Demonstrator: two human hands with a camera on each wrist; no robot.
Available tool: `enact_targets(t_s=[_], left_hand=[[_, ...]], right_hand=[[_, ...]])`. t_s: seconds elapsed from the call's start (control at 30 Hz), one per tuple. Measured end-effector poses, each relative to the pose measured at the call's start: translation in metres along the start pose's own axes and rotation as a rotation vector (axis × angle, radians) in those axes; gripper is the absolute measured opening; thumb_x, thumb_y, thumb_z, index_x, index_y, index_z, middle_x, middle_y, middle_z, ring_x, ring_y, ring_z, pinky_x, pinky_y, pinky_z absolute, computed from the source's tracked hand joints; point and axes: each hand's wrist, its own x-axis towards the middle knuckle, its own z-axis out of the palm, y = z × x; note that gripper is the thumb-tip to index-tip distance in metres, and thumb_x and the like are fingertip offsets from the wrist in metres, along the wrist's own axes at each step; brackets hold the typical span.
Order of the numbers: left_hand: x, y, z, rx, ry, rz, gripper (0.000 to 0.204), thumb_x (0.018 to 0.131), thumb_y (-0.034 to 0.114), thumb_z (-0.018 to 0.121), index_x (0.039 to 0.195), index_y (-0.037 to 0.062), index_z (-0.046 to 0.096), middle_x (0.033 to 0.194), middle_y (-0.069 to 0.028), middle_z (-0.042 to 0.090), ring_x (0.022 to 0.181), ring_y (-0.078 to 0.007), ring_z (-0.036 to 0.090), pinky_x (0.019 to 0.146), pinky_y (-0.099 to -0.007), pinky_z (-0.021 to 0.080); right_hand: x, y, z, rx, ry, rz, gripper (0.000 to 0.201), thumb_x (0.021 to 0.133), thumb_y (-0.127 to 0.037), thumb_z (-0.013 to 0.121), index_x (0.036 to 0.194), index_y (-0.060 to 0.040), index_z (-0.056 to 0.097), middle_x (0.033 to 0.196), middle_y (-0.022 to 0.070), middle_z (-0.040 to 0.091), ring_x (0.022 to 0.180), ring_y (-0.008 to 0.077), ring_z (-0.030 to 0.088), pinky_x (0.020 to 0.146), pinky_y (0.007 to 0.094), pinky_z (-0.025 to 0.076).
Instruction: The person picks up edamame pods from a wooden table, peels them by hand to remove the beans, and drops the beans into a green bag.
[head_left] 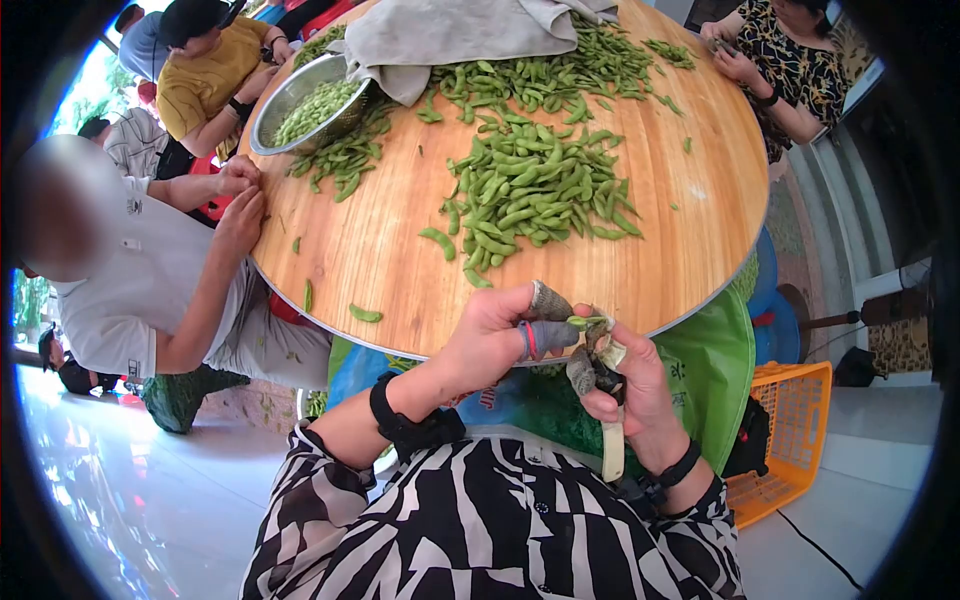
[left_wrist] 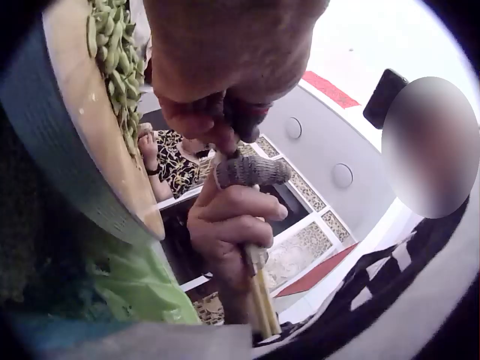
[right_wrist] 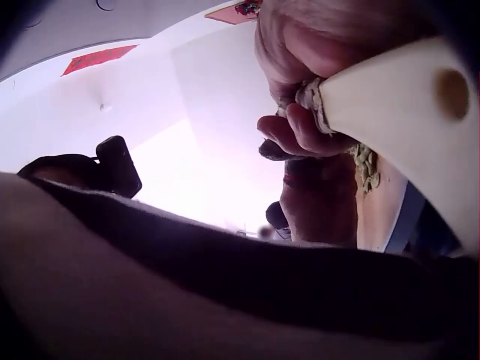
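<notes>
Two hands meeting at near table edge, left hand (head_left: 495, 335) pinching edamame pod (head_left: 587, 322), right hand (head_left: 625, 385) curled round cream-handled knife (head_left: 612, 448), loose pod pile (head_left: 530, 190) farther on round wooden table (head_left: 690, 240).

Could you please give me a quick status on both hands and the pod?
Left hand pinches pod with taped fingertips. Right hand grips pale-handled tool against it. Pod pile on table, apart; nothing in the way.

Bright daylight, fisheye vignette, blurry wrist views
</notes>
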Motion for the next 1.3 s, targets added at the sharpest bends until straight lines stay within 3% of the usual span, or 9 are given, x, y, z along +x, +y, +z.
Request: enact_targets(t_s=[0.13, 0.2, 0.3, 0.47, 0.57, 0.73, 0.83, 1.03, 1.3], left_hand=[[0.005, -0.012, 0.001, -0.205, 0.007, -0.102, 0.016, 0.086, 0.008, 0.068, 0.1, 0.0005, 0.066, 0.078, -0.0024, 0.065, 0.064, -0.0075, 0.06, 0.053, -0.0193, 0.045], [0.006, -0.016, -0.001, -0.252, -0.091, -0.07, 0.014, 0.087, 0.009, 0.067, 0.1, 0.0022, 0.066, 0.078, -0.0029, 0.065, 0.064, -0.0064, 0.059, 0.052, -0.0173, 0.043], [0.006, -0.01, 0.01, -0.039, -0.029, -0.121, 0.014, 0.088, 0.008, 0.066, 0.101, 0.0028, 0.065, 0.078, -0.002, 0.065, 0.065, -0.0062, 0.058, 0.054, -0.018, 0.044], [0.007, -0.014, 0.021, -0.005, -0.079, -0.042, 0.018, 0.086, 0.0, 0.06, 0.103, 0.0026, 0.06, 0.084, -0.0008, 0.062, 0.072, -0.0052, 0.054, 0.061, -0.0208, 0.043], [0.006, -0.021, 0.028, 0.017, -0.071, 0.033, 0.021, 0.083, -0.006, 0.056, 0.102, 0.0022, 0.055, 0.086, -0.0009, 0.059, 0.077, -0.0062, 0.054, 0.066, -0.0223, 0.045], [0.007, -0.026, 0.038, 0.038, -0.035, 0.072, 0.023, 0.081, -0.01, 0.049, 0.1, 0.0025, 0.051, 0.086, -0.0014, 0.056, 0.081, -0.0077, 0.053, 0.07, -0.0234, 0.045], [0.009, -0.021, 0.043, -0.015, -0.028, -0.021, 0.021, 0.081, -0.01, 0.046, 0.097, 0.0024, 0.05, 0.085, -0.0018, 0.056, 0.08, -0.0073, 0.051, 0.069, -0.0235, 0.044], [0.018, -0.04, 0.047, -0.023, -0.004, -0.019, 0.023, 0.081, -0.009, 0.044, 0.096, 0.0043, 0.054, 0.082, 0.0007, 0.057, 0.075, -0.0077, 0.053, 0.063, -0.0221, 0.043], [0.019, -0.03, 0.03, -0.073, -0.24, -0.126, 0.026, 0.089, -0.001, 0.052, 0.115, 0.0009, 0.056, 0.101, -0.0066, 0.064, 0.086, -0.0095, 0.06, 0.06, -0.023, 0.049]], right_hand=[[-0.002, -0.004, -0.003, -0.061, -0.028, -0.018, 0.041, 0.096, -0.014, 0.049, 0.135, -0.0009, 0.046, 0.097, 0.0148, 0.064, 0.047, 0.0136, 0.052, 0.035, 0.0215, 0.034], [-0.005, -0.005, -0.003, -0.079, -0.018, -0.021, 0.04, 0.096, -0.013, 0.049, 0.134, -0.0005, 0.047, 0.097, 0.0145, 0.064, 0.047, 0.0135, 0.052, 0.035, 0.0214, 0.034], [-0.01, -0.01, -0.001, -0.369, 0.083, -0.076, 0.039, 0.096, -0.013, 0.048, 0.132, 0.0002, 0.05, 0.096, 0.0135, 0.064, 0.047, 0.0121, 0.052, 0.036, 0.0212, 0.035], [-0.02, -0.014, 0.0, -0.686, 0.121, -0.113, 0.036, 0.096, -0.01, 0.048, 0.13, -0.0003, 0.054, 0.072, 0.0064, 0.061, 0.046, 0.0074, 0.048, 0.04, 0.0201, 0.036], [-0.022, -0.012, 0.002, -0.715, 0.154, -0.123, 0.036, 0.095, -0.008, 0.049, 0.13, -0.0009, 0.054, 0.065, 0.0036, 0.058, 0.046, 0.0063, 0.048, 0.04, 0.0197, 0.036], [-0.027, -0.01, 0.003, -0.76, 0.191, -0.115, 0.036, 0.094, -0.004, 0.048, 0.129, -0.0033, 0.056, 0.072, 0.0024, 0.059, 0.048, 0.0057, 0.05, 0.041, 0.0193, 0.037], [-0.031, -0.006, 0.003, -0.829, 0.231, -0.131, 0.036, 0.094, -0.002, 0.048, 0.128, -0.0048, 0.057, 0.079, 0.0013, 0.061, 0.051, 0.0052, 0.052, 0.042, 0.0186, 0.038], [-0.034, 0.0, -0.005, -0.894, 0.275, -0.2, 0.036, 0.093, -0.002, 0.048, 0.128, -0.0053, 0.058, 0.087, 0.0012, 0.062, 0.052, 0.0049, 0.053, 0.042, 0.0177, 0.038], [-0.039, -0.015, -0.012, -0.743, 0.287, -0.191, 0.034, 0.094, -0.003, 0.047, 0.127, 0.0, 0.056, 0.089, 0.0038, 0.062, 0.049, 0.0064, 0.052, 0.039, 0.0187, 0.036]])
